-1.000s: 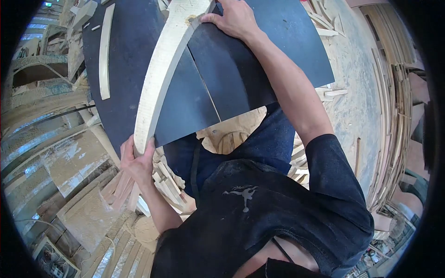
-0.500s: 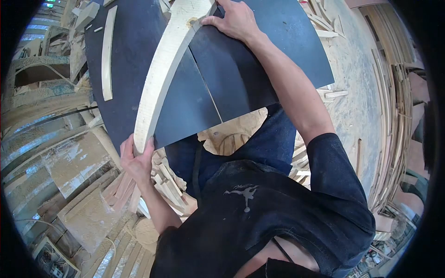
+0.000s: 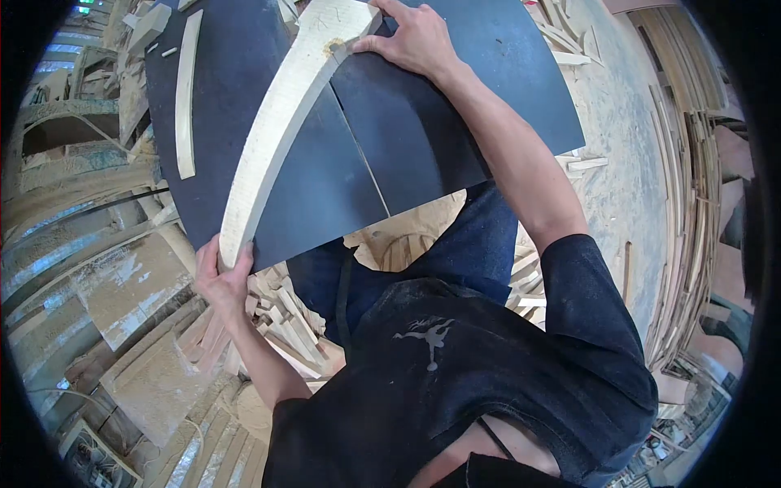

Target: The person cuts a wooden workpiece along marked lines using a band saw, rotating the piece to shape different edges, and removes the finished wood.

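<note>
A long curved piece of pale wood lies across a dark table, its broad end at the top of the view and its narrow end over the near left edge. My left hand grips the narrow end, thumb on one side and fingers on the other. At the broad end my right hand holds the right side of the wood, with its thumb by a brown knot. A narrow seam runs through the tabletop between my hands.
On the table's left part lies a thin wooden strip, with small offcuts near it. Wood scraps are heaped below the near edge. Long boards are stacked at the right. Dusty wooden pieces fill the left side.
The narrow end of the curved wood has swung a little to the left, with my left hand still gripping it. My right hand has stayed at the broad end, shifting only slightly.
</note>
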Tool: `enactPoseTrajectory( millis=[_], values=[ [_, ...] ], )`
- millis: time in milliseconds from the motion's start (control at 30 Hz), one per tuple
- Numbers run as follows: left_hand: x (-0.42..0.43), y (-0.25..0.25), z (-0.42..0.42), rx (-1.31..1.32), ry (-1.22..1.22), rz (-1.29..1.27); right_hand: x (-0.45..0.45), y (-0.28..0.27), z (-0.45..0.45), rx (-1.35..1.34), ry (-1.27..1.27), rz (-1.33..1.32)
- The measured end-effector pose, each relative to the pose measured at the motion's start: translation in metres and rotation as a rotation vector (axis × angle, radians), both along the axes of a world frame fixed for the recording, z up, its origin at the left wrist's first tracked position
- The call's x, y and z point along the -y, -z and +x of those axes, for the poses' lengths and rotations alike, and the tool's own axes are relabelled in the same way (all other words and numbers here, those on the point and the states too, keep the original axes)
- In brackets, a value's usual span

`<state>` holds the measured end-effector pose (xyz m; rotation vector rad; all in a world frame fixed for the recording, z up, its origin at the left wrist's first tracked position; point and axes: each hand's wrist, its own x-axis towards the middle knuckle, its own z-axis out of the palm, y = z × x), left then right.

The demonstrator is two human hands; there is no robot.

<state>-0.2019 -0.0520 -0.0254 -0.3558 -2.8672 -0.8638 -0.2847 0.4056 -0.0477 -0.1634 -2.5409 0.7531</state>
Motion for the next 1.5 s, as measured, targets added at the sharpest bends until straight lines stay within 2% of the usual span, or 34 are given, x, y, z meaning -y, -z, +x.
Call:
enactPoseTrajectory(
  millis=[600,1500],
  values=[
    [0.016,0.0,-0.026,0.002,0.02,0.027,0.001,0.004,-0.003,-0.084,-0.027,0.006],
    [-0.016,-0.005,0.008,-0.057,0.016,-0.003,0.0,-0.001,-0.005,0.003,0.018,-0.004]
  ],
)
